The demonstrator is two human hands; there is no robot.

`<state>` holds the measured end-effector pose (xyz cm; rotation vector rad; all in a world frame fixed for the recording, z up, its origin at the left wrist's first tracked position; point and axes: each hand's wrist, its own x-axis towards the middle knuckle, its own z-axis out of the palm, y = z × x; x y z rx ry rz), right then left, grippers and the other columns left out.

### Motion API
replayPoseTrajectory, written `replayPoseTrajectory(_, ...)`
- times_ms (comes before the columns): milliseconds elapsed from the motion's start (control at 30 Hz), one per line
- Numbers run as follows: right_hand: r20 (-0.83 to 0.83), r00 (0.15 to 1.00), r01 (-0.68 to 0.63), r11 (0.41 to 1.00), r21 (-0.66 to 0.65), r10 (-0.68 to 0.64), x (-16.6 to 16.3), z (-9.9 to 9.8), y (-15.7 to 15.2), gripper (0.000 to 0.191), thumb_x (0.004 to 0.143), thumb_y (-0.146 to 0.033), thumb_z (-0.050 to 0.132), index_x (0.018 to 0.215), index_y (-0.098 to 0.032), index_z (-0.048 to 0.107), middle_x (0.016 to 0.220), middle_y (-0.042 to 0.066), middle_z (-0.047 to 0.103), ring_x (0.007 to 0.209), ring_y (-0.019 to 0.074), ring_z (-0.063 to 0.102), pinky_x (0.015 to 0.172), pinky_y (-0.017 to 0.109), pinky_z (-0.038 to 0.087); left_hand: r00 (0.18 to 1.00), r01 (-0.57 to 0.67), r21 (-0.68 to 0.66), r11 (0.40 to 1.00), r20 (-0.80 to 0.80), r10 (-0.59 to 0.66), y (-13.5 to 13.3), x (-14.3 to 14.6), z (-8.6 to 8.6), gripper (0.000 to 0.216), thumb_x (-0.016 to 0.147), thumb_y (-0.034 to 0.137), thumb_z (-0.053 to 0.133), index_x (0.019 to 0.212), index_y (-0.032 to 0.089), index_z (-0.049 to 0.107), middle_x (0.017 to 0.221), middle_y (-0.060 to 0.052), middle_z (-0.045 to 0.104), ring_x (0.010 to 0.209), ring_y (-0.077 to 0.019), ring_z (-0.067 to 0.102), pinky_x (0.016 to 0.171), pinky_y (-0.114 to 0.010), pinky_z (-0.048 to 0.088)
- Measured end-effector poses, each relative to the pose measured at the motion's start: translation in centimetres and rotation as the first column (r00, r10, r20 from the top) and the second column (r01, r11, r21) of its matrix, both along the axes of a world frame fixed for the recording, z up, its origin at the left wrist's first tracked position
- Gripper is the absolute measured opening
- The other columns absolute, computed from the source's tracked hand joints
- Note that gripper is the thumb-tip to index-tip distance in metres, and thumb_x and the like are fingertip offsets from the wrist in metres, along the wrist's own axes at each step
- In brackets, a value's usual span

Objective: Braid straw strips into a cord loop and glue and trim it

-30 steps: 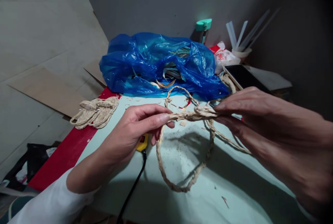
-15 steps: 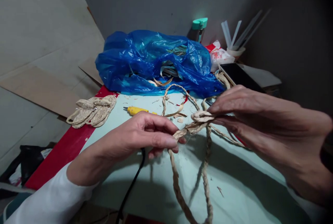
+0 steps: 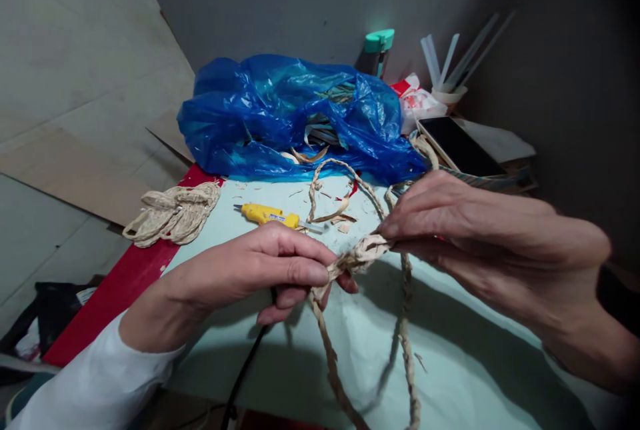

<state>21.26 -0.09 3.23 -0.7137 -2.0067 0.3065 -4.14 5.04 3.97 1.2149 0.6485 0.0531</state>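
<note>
A tan braided cord [image 3: 367, 251], looking like twisted plant fibre, is stretched between my two hands above the pale green tabletop. My left hand [image 3: 285, 267] pinches its left end between thumb and fingers. At the thick, knotted part, the fingertips of my right hand [image 3: 480, 237] are closed on the cord; they hide its right end. Below the hands a long loop of the same cord hangs toward the bottom edge, and another loop [image 3: 315, 183] lies on the table behind. Just beyond my left hand is a yellow glue gun [image 3: 267, 214], its black cable running down past the wrist.
A crumpled blue plastic bag [image 3: 280, 117] with dry strips inside stands at the back. Bundled cord [image 3: 175, 213] rests on the red table edge [image 3: 105, 303]. At back right are a phone [image 3: 460, 145], a cup of glue sticks [image 3: 449, 97] and a green-capped container [image 3: 379, 42]. Fibre scraps litter the table.
My right hand has moved slightly left and down, bringing the hands closer together on the cord. The folded end that stuck up beside its fingertips now lies along the knotted part.
</note>
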Motion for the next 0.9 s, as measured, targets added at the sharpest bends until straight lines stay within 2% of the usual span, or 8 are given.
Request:
replayPoseTrajectory(100,0.057,0.996,0.06,0.997,0.049,-0.063,-0.1,-0.3,0.1,0.014,0.085,-0.005,0.068,0.095,-0.014,0.07,0.09,0.006,0.071,0.086,0.0171,0.064,0.08,0.035,0.054,0.998,-0.059,-0.023,0.998,0.012,0.06,0.0,0.5,-0.4,0.022,0.09,0.031,0.062,0.098,0.013,0.072,0.05,0.004,0.047,0.039,-0.0059,0.047,0.039,-0.015,0.035)
replayPoseTrajectory(167,0.056,0.984,0.163,0.979,0.118,-0.171,-0.5,-0.5,0.1,0.013,0.085,-0.007,0.069,0.094,-0.016,0.069,0.087,0.004,0.071,0.084,0.0167,0.064,0.083,0.037,0.052,0.993,-0.114,-0.024,0.993,0.032,0.115,0.0,0.9,-0.6,0.019,0.09,0.028,0.062,0.091,0.012,0.072,0.051,0.002,0.054,0.039,-0.0066,0.051,0.04,-0.015,0.037)
replayPoseTrajectory(233,0.022,0.959,0.275,0.945,0.177,-0.284,-1.0,-0.7,-0.1,0.015,0.084,-0.006,0.071,0.094,-0.017,0.067,0.083,0.003,0.07,0.081,0.0167,0.063,0.081,0.038,0.05,0.976,-0.206,-0.009,0.979,0.067,0.206,0.0,1.2,-0.7,0.018,0.089,0.025,0.062,0.085,0.011,0.07,0.055,0.001,0.058,0.04,-0.0066,0.054,0.042,-0.015,0.04)
replayPoseTrajectory(300,0.033,0.942,0.321,0.926,0.197,-0.334,-1.6,-0.7,-0.5,0.014,0.085,-0.007,0.07,0.093,-0.018,0.067,0.082,0.003,0.07,0.081,0.0168,0.061,0.075,0.035,0.049,0.95,-0.298,0.007,0.955,0.098,0.296,-0.1,1.4,-0.9,0.017,0.09,0.025,0.062,0.083,0.011,0.069,0.056,0.001,0.06,0.042,-0.0067,0.056,0.045,-0.015,0.043)
replayPoseTrajectory(400,0.17,0.935,0.277,0.939,0.202,-0.312,-1.9,-0.8,-1.1,0.012,0.09,-0.008,0.063,0.095,-0.016,0.07,0.085,0.004,0.071,0.085,0.0186,0.055,0.074,0.034,0.047,0.935,-0.343,0.016,0.939,0.104,0.339,-0.2,1.4,-1.0,0.018,0.09,0.026,0.063,0.081,0.012,0.068,0.056,0.002,0.06,0.043,-0.0069,0.058,0.046,-0.015,0.045)
replayPoseTrajectory(567,0.298,0.91,0.234,0.951,0.202,-0.288,-1.6,-1.2,-1.6,0.019,0.096,-0.011,0.054,0.101,-0.018,0.071,0.093,0.004,0.071,0.092,0.0211,0.052,0.078,0.039,0.044,0.948,-0.303,0.014,0.953,0.112,0.299,-0.4,1.4,-1.1,0.017,0.09,0.028,0.064,0.085,0.013,0.07,0.054,0.003,0.062,0.041,-0.0057,0.058,0.046,-0.014,0.044)
replayPoseTrajectory(700,0.32,0.904,0.227,0.952,0.204,-0.284,-1.5,-1.2,-1.5,0.016,0.096,-0.012,0.055,0.102,-0.02,0.067,0.096,0.001,0.07,0.094,0.0195,0.05,0.079,0.037,0.044,0.955,-0.277,0.018,0.961,0.112,0.274,-0.5,1.5,-1.3,0.015,0.09,0.027,0.065,0.087,0.013,0.071,0.053,0.003,0.062,0.041,-0.0051,0.058,0.046,-0.013,0.043)
replayPoseTrajectory(900,0.294,0.92,0.197,0.954,0.227,-0.26,-1.7,-0.6,-1.8,0.015,0.097,-0.013,0.053,0.1,-0.017,0.067,0.096,0.005,0.071,0.092,0.0212,0.053,0.079,0.041,0.045,0.954,-0.283,0.011,0.959,0.102,0.28,-0.6,1.5,-1.8,0.015,0.088,0.029,0.066,0.086,0.014,0.069,0.054,0.004,0.063,0.041,-0.0063,0.059,0.045,-0.014,0.045)
